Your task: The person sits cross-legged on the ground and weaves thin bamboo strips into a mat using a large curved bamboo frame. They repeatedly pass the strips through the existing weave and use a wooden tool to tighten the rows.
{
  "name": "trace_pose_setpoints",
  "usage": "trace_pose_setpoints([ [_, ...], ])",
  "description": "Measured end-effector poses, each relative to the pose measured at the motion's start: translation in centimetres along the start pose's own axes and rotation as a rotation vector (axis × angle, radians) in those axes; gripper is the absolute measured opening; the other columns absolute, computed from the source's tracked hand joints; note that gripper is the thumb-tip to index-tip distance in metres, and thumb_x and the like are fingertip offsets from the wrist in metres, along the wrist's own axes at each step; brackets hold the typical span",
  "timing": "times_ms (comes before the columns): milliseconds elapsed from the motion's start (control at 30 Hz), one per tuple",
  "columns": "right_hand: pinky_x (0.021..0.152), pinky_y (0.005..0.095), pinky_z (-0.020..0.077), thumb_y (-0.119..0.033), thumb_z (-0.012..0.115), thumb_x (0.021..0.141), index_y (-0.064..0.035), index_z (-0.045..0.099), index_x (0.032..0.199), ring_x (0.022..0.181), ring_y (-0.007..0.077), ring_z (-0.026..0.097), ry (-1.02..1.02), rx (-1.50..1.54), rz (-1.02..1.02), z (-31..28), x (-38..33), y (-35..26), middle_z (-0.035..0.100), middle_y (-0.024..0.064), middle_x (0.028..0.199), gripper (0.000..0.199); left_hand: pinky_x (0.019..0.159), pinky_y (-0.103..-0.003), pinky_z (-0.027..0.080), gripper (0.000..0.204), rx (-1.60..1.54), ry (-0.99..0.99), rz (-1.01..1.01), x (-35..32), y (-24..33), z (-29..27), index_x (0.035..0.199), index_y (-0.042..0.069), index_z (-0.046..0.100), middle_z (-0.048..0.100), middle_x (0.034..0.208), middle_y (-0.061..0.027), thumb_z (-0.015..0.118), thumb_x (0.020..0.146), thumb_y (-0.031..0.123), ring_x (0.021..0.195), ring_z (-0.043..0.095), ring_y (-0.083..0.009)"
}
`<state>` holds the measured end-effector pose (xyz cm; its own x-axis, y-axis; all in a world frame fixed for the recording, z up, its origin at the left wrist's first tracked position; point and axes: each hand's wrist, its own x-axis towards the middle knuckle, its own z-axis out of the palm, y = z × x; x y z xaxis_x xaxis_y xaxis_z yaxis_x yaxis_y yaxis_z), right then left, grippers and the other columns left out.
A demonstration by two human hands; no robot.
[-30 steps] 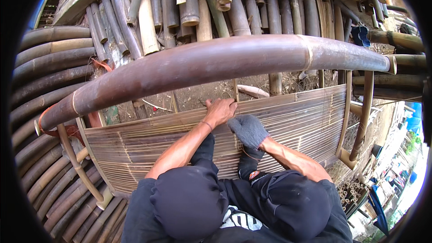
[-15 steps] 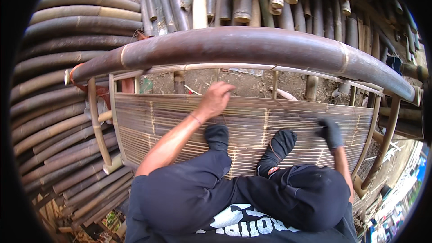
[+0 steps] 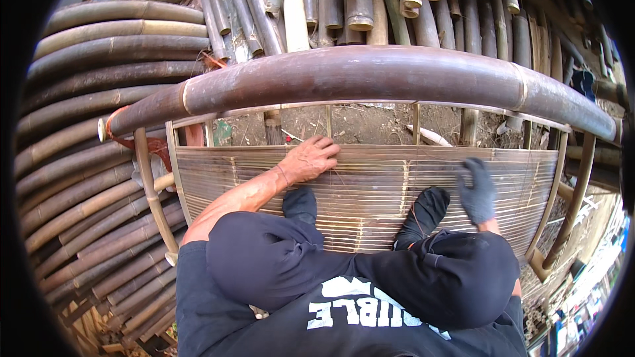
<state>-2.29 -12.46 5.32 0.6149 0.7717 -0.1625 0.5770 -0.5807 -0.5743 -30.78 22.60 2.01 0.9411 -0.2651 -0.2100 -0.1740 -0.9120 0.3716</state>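
My bare left hand (image 3: 311, 158) lies over the far edge of the slatted bamboo panel (image 3: 370, 178). Its fingers point right and rest on the outermost slats, slightly bent; their undersides are hidden. A dark grey glove covers my right hand (image 3: 476, 192), which is above the panel's right half with fingers apart and nothing in them. Thin slats run left to right across the panel, with narrow gaps nearer to me. Both my feet, in dark socks (image 3: 423, 213), stand on the slats. Beyond the panel a thick brown bamboo pole (image 3: 344, 76) forms the frame's rail.
Thin bamboo uprights (image 3: 151, 188) join the frame at its left end. Stacked bamboo poles (image 3: 86, 165) fill the left side. Cut bamboo lengths (image 3: 360, 10) are piled behind the rail. Bare soil (image 3: 377, 123) shows between panel and rail.
My left hand has come down from just above the panel's far edge onto it. The gloved hand has moved slightly left and away from me, its fingers spreading. The view has shifted slightly.
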Motion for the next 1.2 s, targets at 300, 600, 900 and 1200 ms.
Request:
trace_pose_setpoints([
  [300,0.076,0.0348,0.0593,-0.041,0.066,0.089,0.0015,0.057,0.128,0.095,0.0220,0.070,-1.044,0.791,0.452,12.4,5.7,-18.2,0.068,0.0163,0.113,0.058,0.089,-0.042,0.046,0.020,-0.343,0.124,-0.025,0.7,-2.0,0.8,0.098,0.008,0.057,0.060,0.087,-0.0088,0.068,0.081,0.012,0.090,0.059,-0.0285],
  [600,0.059,0.0277,0.0547,-0.027,0.067,0.094,-0.0036,0.073,0.102,0.070,0.0151,0.065,-0.108,0.240,0.340,-5.5,6.9,-16.0,0.070,0.0078,0.090,0.025,0.066,-0.037,0.055,0.019,-0.959,0.606,-0.926,-1.4,-3.1,1.2,0.105,0.006,0.067,0.068,0.079,-0.0125,0.059,0.094,0.019,0.083,0.071,-0.0213],
  [900,0.069,0.0454,0.0585,-0.015,0.058,0.085,-0.0093,0.075,0.083,0.080,0.0320,0.073,-0.227,-0.634,-0.176,14.8,12.9,-13.5,0.073,0.0155,0.089,0.018,0.082,-0.042,0.055,0.051,-0.892,-0.132,-0.861,0.7,-8.1,5.0,0.138,-0.002,0.052,0.064,0.119,-0.0214,0.048,0.087,-0.002,0.097,0.067,-0.0328],
  [1200,0.092,0.0456,0.0501,-0.030,0.055,0.089,-0.0087,0.069,0.116,0.107,0.0367,0.065,-0.883,-0.105,-0.055,20.5,16.2,-18.5,0.065,0.0278,0.114,0.037,0.084,-0.041,0.053,0.031,-0.982,0.047,-0.689,0.9,-7.6,5.0,0.106,-0.003,0.070,0.071,0.093,-0.0244,0.061,0.087,0.020,0.088,0.070,-0.0333],
])
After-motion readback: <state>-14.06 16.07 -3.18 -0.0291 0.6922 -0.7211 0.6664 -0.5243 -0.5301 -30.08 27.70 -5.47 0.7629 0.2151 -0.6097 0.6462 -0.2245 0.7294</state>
